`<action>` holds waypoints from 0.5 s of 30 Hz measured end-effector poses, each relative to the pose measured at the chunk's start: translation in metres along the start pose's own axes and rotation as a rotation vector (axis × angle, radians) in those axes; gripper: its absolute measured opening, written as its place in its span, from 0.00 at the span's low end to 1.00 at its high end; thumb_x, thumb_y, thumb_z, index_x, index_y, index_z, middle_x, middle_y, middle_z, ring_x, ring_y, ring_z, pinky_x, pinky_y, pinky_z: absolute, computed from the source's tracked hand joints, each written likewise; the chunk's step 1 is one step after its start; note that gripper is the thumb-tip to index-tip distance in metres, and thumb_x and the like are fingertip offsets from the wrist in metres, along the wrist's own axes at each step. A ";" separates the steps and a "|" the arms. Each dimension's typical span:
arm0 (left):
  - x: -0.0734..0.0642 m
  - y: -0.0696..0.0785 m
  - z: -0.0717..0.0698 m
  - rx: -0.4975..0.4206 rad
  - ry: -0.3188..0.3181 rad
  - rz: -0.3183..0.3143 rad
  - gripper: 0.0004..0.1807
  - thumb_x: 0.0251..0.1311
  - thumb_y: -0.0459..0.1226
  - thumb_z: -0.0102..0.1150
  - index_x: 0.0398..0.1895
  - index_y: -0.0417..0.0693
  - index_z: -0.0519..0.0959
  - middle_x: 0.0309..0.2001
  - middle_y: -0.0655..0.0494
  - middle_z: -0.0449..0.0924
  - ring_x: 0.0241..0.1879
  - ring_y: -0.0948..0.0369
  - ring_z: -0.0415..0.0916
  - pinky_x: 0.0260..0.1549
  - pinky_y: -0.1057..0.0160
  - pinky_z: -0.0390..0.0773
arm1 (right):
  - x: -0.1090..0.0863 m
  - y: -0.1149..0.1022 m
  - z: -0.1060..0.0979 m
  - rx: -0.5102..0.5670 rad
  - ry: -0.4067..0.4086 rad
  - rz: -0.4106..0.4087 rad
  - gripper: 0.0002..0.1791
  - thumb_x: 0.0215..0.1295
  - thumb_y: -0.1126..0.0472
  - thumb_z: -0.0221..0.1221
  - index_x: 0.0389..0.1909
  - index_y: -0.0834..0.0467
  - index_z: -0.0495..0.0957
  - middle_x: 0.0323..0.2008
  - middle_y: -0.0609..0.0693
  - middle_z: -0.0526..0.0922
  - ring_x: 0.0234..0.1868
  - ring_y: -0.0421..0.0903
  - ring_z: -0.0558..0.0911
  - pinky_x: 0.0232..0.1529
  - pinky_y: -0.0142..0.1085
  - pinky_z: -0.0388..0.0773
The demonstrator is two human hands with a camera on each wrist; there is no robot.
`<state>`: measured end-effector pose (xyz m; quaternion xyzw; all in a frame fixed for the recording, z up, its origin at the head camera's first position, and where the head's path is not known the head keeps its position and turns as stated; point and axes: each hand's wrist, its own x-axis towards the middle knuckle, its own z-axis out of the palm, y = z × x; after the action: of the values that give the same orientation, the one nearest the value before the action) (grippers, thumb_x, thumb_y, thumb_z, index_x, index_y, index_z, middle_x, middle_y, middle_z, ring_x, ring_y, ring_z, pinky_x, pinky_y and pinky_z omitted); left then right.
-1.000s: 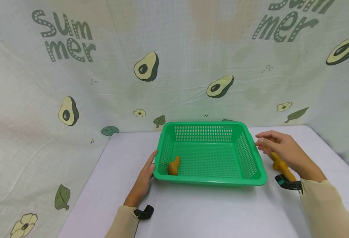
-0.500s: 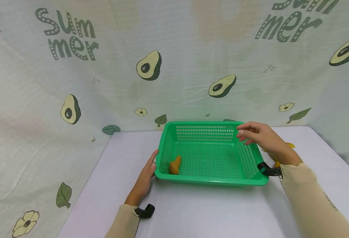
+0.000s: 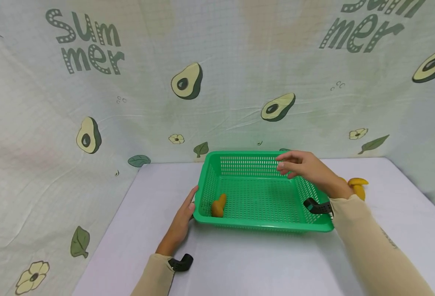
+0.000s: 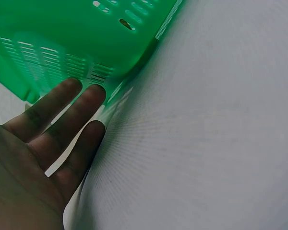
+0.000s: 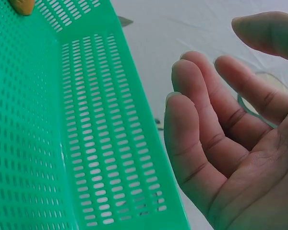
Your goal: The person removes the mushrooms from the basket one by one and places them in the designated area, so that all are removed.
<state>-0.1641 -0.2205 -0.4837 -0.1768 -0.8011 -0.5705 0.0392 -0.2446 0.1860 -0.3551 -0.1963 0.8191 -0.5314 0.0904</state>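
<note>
A green plastic basket point(image 3: 254, 225) with slotted walls stands on the table. My left hand point(image 3: 178, 224) rests against its left side, and the left wrist view shows the fingers point(image 4: 69, 129) extended along the outer wall. My right hand point(image 3: 308, 170) is over the basket's right side, fingers loosely bent; the right wrist view shows nothing in the palm. An orange-brown mushroom point(image 3: 218, 206) lies in the basket's near left corner. To the right, outside the basket, a yellow mushroom point(image 3: 358, 187) shows beyond my right wrist, with another yellow piece partly hidden by the hand.
The white table point(image 3: 261, 263) reaches back to a hanging cloth point(image 3: 224, 82) printed with avocados, leaves and flowers. This cloth rises close behind the basket's far rim. My right forearm crosses above the basket's right rim.
My right hand has moved left from the yellow mushrooms to above the basket, uncovering a mushroom at right. The left hand and the basket have stayed in place.
</note>
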 end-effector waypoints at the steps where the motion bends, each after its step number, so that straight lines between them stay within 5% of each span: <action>1: 0.000 0.000 0.000 0.001 0.002 -0.001 0.28 0.81 0.46 0.29 0.81 0.64 0.50 0.79 0.57 0.49 0.75 0.50 0.50 0.65 0.35 0.59 | 0.002 -0.001 0.002 -0.001 -0.008 0.000 0.24 0.73 0.51 0.59 0.62 0.62 0.74 0.51 0.62 0.83 0.47 0.52 0.84 0.46 0.43 0.82; 15: 0.001 0.003 -0.001 -0.003 -0.008 0.010 0.28 0.81 0.42 0.30 0.81 0.62 0.50 0.79 0.56 0.49 0.75 0.50 0.49 0.65 0.35 0.59 | 0.031 -0.011 0.027 -0.014 -0.054 -0.003 0.22 0.71 0.50 0.62 0.59 0.57 0.77 0.47 0.56 0.85 0.45 0.56 0.82 0.46 0.48 0.80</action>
<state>-0.1639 -0.2201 -0.4803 -0.1832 -0.7996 -0.5707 0.0384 -0.2606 0.1463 -0.3552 -0.2121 0.8199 -0.5201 0.1102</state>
